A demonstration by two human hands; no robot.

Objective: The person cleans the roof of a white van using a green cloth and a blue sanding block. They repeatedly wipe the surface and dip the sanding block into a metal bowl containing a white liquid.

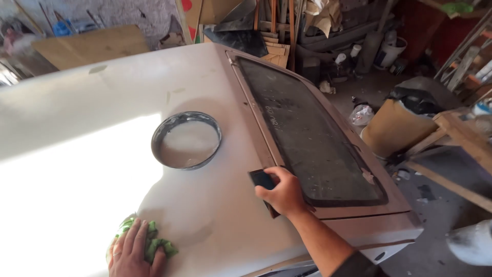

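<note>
The right hand (283, 194) grips a dark sanding block (262, 179) against the white panel (215, 87) beside its window (307, 133). The left hand (134, 252) presses a green cloth (154, 241) flat, near 1 round tin (186, 140).

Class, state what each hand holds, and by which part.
Right hand grips a dark block by its near end. Left hand presses flat on a green rag.

My right hand (283, 194) is bare, fingers and knuckles uncovered, no glove or ring showing. The forearm behind it is bare too, running to the lower right of the frame, where a dark sleeve edge begins near the elbow. My left hand (134, 251), at the bottom left, is also bare and ungloved.
</note>
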